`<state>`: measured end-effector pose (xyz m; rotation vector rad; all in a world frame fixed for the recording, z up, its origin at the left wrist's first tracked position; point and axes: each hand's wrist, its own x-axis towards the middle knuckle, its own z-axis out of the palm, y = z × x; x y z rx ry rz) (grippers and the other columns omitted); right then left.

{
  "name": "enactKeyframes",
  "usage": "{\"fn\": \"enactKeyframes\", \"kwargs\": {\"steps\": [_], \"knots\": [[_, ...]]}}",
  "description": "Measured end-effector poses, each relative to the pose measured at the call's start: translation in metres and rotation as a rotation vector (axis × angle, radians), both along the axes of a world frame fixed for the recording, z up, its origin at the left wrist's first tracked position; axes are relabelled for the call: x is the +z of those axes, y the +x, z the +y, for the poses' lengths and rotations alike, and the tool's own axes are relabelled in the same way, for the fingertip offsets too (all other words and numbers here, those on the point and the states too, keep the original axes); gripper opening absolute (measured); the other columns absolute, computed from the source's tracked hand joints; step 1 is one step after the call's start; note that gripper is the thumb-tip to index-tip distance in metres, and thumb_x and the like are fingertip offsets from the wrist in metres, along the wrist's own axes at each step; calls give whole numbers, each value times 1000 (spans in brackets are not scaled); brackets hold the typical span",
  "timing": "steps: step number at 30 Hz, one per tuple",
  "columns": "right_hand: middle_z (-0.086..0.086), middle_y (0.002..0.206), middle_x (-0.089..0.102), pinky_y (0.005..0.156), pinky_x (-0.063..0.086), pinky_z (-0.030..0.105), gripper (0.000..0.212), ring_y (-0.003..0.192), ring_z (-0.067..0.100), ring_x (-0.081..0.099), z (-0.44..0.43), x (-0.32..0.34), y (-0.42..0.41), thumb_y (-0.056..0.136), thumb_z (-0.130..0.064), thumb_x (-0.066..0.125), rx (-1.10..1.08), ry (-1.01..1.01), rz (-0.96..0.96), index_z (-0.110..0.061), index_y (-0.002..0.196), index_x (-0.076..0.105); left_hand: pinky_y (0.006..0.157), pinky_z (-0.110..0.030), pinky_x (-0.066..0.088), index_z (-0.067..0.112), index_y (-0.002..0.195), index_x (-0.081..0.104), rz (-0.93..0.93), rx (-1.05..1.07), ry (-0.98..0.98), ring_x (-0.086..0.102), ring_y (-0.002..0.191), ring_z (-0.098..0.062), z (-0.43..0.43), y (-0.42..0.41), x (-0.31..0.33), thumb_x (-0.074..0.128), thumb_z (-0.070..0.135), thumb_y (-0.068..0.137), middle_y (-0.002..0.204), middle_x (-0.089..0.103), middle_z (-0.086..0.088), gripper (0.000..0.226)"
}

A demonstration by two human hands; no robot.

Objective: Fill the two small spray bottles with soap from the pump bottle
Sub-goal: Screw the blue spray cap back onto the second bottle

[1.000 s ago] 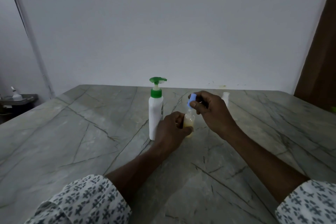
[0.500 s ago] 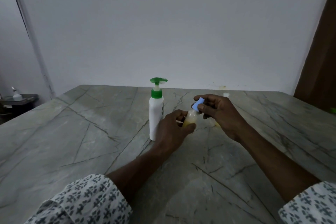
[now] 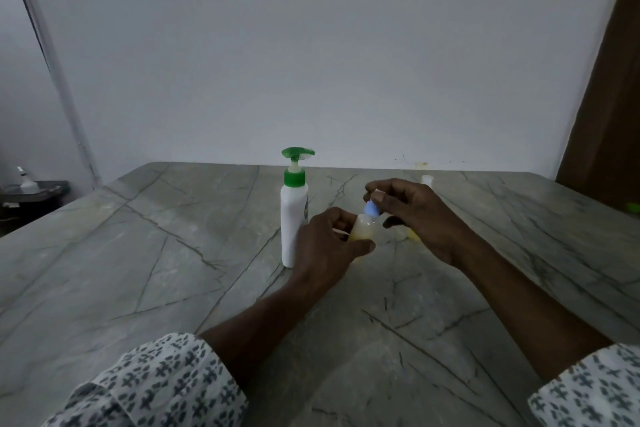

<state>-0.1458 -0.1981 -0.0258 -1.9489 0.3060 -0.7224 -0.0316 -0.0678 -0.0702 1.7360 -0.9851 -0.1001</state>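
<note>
Near the middle of the frame, the left hand [image 3: 329, 246] curls round a small bottle [image 3: 362, 230] of yellowish soap, low over the grey stone table [image 3: 138, 253]; its base is hidden, so I cannot tell whether it rests there. Just above, the right hand [image 3: 420, 218] pinches the bottle's blue cap [image 3: 371, 209], which sits tilted at the neck. Just left of the left hand, a white pump bottle [image 3: 294, 218] with a green head stands upright. Behind the right hand, a second small bottle [image 3: 426, 179] is mostly hidden. Patterned sleeves [image 3: 156, 385] fill the lower corners.
</note>
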Motion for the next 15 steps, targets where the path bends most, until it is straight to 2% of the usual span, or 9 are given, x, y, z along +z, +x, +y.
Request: {"fn": "enactKeyframes", "kwargs": {"steps": [2,3,5,8,10,11,13,15], "knots": [[-6,110,73,81,56,35,20,99,15,68,-5,1,-4,92,-13,63,33,-15,-10,-24,108,70,74,-26,59,21,103,66,11,-13,8,68,83,-6,0,0,-1,87,31,69,98,70,8,41],[-6,107,74,79,55,33,19,96,14,69,-8,-1,-3,91,-11,65,22,-30,-12,-22,105,72,74,-26,59,21,103,66,14,-17,11,68,83,-6,0,1,-2,86,31,69,98,70,8,40],[1,94,75,70,53,30,10,81,18,66,-7,-3,-1,87,-16,71,-13,-73,-6,-12,96,74,74,-26,59,21,102,66,27,-23,9,69,83,-7,0,1,-3,87,32,69,98,70,7,40],[11,70,57,61,45,31,42,64,18,50,-3,-8,7,78,-36,78,-101,-125,-7,3,81,63,75,-31,61,21,100,66,67,-24,-11,70,83,-9,0,1,-3,88,31,67,97,72,6,40],[10,77,63,65,47,34,47,69,19,56,0,-6,7,78,-48,74,-75,-100,-13,-2,87,66,76,-32,61,20,100,66,85,-24,-19,71,84,-10,0,1,-2,88,29,68,99,72,5,40],[8,89,70,70,50,34,38,78,19,62,0,-4,5,83,-45,70,-31,-68,-11,-10,96,70,76,-33,61,19,101,67,94,-28,-24,71,85,-11,0,1,-2,88,29,68,100,72,5,40],[1,109,73,78,53,34,21,97,17,67,-2,0,0,92,-25,64,28,-34,-23,-19,111,70,76,-32,60,20,102,67,94,-31,-18,71,85,-10,-1,1,-2,87,30,68,103,72,5,40],[-1,113,73,80,53,33,22,101,20,67,-6,2,-2,93,-13,63,45,-53,-24,-19,113,70,75,-27,58,21,102,67,73,-29,3,69,85,-8,0,0,-2,86,32,69,103,71,6,40]]}}
